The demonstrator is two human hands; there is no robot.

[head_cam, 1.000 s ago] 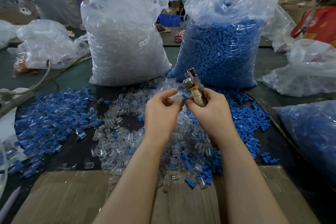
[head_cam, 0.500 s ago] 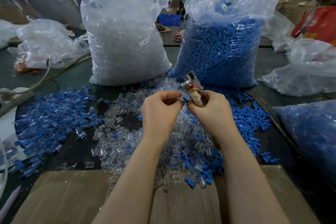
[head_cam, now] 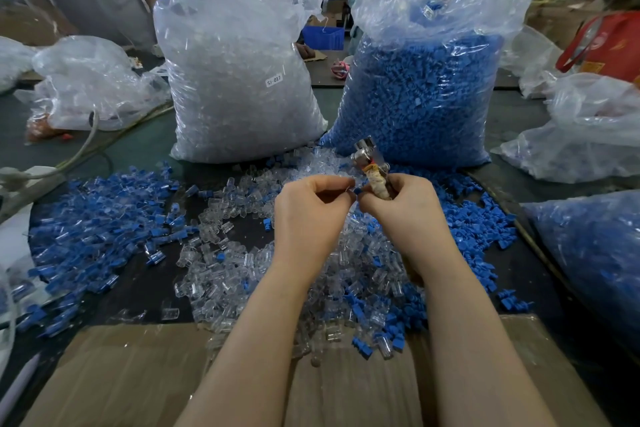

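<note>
- The cardboard (head_cam: 131, 374) lies at the near edge of the clear pile (head_cam: 221, 274). A few loose parts from the pile rest on it.
- The left hand (head_cam: 308, 218) is above the clear pile with its fingers curled. Thumb and forefinger pinch a blue piece (head_cam: 357, 190).
- The right hand (head_cam: 407, 218) is above the pile's right side and grips a tool (head_cam: 375, 180) by its wrapped handle, with the metal head pointing up. Its fingertips meet the blue piece.
- A left heap (head_cam: 93, 211) of blue parts lies left of the pile, and a right heap (head_cam: 485, 218) lies right of it.
- Behind the pile, a clear bag (head_cam: 239, 80) and a blue bag (head_cam: 422, 90) stand upright, side by side.
</note>
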